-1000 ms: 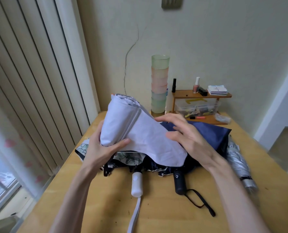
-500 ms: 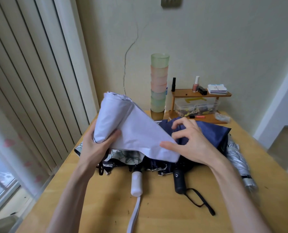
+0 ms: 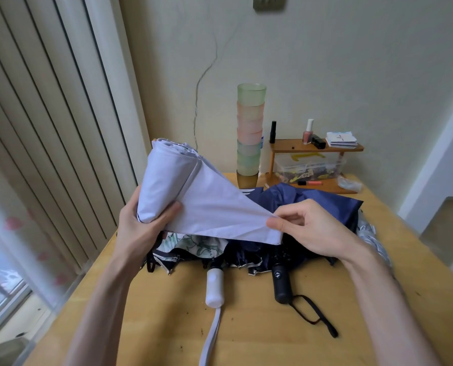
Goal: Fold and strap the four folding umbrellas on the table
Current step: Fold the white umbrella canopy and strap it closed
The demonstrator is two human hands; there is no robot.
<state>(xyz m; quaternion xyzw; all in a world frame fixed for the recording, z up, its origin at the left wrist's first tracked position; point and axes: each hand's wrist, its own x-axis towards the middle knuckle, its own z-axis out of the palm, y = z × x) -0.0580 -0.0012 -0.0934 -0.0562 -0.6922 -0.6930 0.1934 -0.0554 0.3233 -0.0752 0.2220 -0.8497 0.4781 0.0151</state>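
Note:
My left hand (image 3: 140, 228) grips the rolled body of a pale lavender umbrella (image 3: 172, 186), held tilted above the table. My right hand (image 3: 307, 228) pinches the corner of its loose canopy flap and holds the flap stretched out to the right. Below lie a leaf-patterned umbrella (image 3: 196, 245) with a white handle (image 3: 214, 287) and a navy umbrella (image 3: 312, 202) with a black handle (image 3: 282, 285) and wrist strap. A silver umbrella (image 3: 370, 233) lies at the right, partly hidden by my right forearm.
The wooden table (image 3: 259, 334) stands against a wall. At the back are a tall stack of coloured cups (image 3: 249, 138) and a small wooden shelf (image 3: 317, 149) with bottles, cards and a clear box. Vertical blinds and a window run along the left.
My right hand has moved from lying on the lavender fabric to pinching the flap's corner and pulling it out to the right. My left hand has kept its grip on the roll.

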